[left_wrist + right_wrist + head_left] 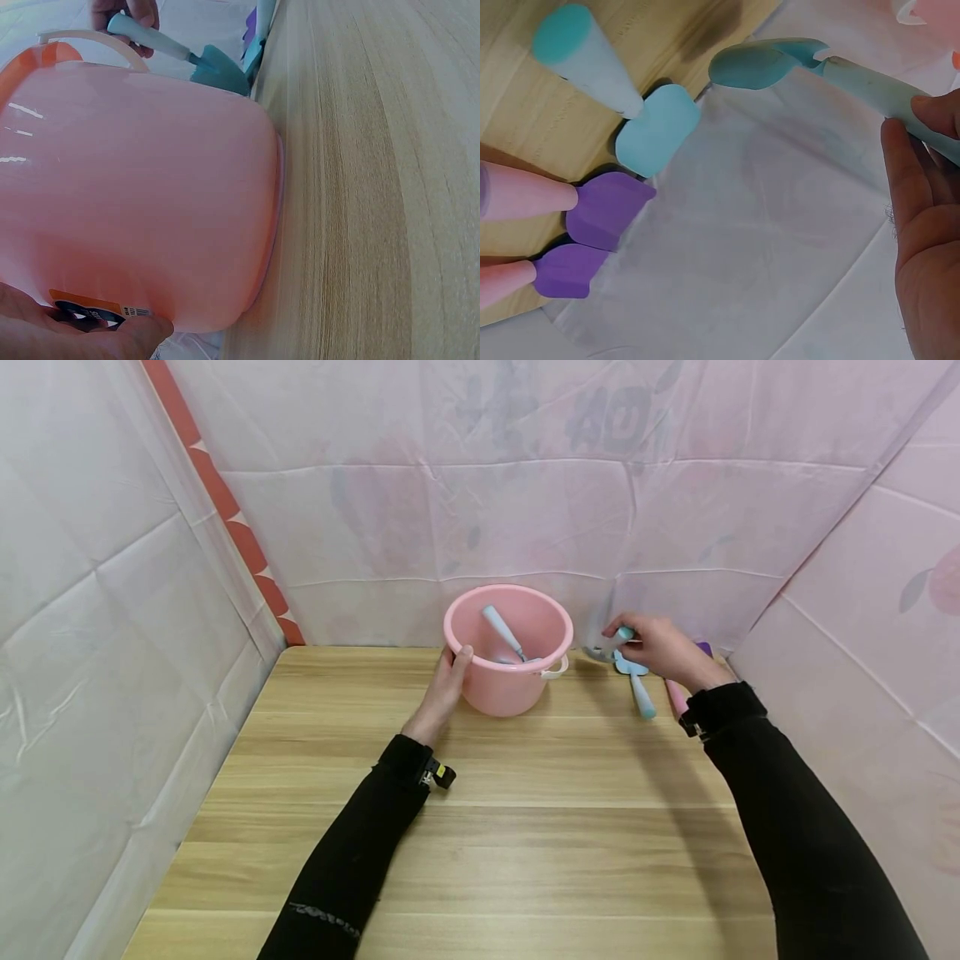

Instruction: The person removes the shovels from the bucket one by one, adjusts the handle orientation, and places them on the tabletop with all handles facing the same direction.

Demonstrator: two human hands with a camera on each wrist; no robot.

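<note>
From the head view I see my left hand [444, 683] curled on the rim of the pink bucket [510, 652] at the back of the surface [480, 827]; a pale blue tool [504, 632] leans inside it. My right hand [660, 647] is just right of the bucket. The left wrist view fills with the bucket's wall, its inside hidden. The right wrist view shows my fingers [911, 172] pinching a teal scoop [795, 64], with a blue spatula [622, 97] and two purple-tipped tools [592, 225] beside it, handles cut off.
</note>
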